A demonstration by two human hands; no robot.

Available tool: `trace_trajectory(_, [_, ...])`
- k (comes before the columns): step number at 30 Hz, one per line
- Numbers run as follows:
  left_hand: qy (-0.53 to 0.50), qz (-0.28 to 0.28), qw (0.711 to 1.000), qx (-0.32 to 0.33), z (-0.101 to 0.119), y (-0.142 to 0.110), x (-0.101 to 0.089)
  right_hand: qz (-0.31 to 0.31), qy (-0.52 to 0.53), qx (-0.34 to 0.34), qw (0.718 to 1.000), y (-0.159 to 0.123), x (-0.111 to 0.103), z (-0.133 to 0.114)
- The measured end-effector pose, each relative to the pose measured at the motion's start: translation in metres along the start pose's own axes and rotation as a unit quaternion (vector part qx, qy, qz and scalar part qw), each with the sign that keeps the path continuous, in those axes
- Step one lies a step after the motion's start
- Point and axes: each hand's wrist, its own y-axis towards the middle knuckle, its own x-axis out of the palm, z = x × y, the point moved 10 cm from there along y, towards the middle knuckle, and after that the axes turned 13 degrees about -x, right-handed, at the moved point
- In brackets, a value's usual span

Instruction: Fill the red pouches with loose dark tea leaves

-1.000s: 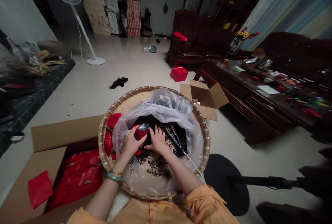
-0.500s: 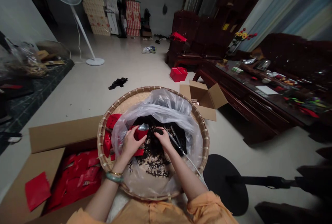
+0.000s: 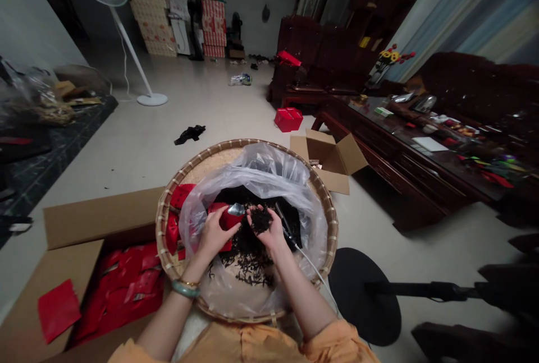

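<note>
My left hand [image 3: 214, 233] grips a small red foil packet [image 3: 233, 218], its silvery mouth open toward the right. Cupped palm up just beside it, my right hand [image 3: 273, 229] holds a clump of dark dried tea leaves [image 3: 261, 219]. Below both hands, more loose leaves [image 3: 252, 270] lie in a clear plastic bag [image 3: 273, 164] spread inside a round bamboo basket [image 3: 332, 228]. A dark, slim device with a white cord [image 3: 311, 265] rests at the right in the bag. Several red packets [image 3: 172, 228] sit at the basket's left side.
A carton flap [image 3: 105, 214] borders a box of red packets [image 3: 126, 290] at left. Beyond the basket stands an open cardboard box [image 3: 349, 155], near a red box [image 3: 288, 120]. A round black stand base [image 3: 364, 295] is at right; a white fan [image 3: 152, 99] stands farther back.
My right hand has turned palm up, showing the tea leaves it had been gathering from above. The left hand keeps the packet, shifted slightly right. The whole view has moved a little.
</note>
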Motion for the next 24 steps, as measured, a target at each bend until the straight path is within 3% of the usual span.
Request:
trace_trajectory(9, [0.008, -0.028, 0.999, 0.044, 0.011, -0.01, 0.012, 0.01, 0.022, -0.067, 0.997, 0.003, 0.008, -0.031])
trace_trajectory(19, [0.021, -0.056, 0.997, 0.044, 0.033, -0.022, 0.031, 0.03, 0.089, -0.198, 0.976, -0.01, 0.052, -0.074])
trace_trajectory(24, [0.012, -0.059, 0.998, 0.027, 0.032, -0.022, 0.032, 0.006, 0.008, -0.247, 0.969, -0.02, 0.063, -0.082])
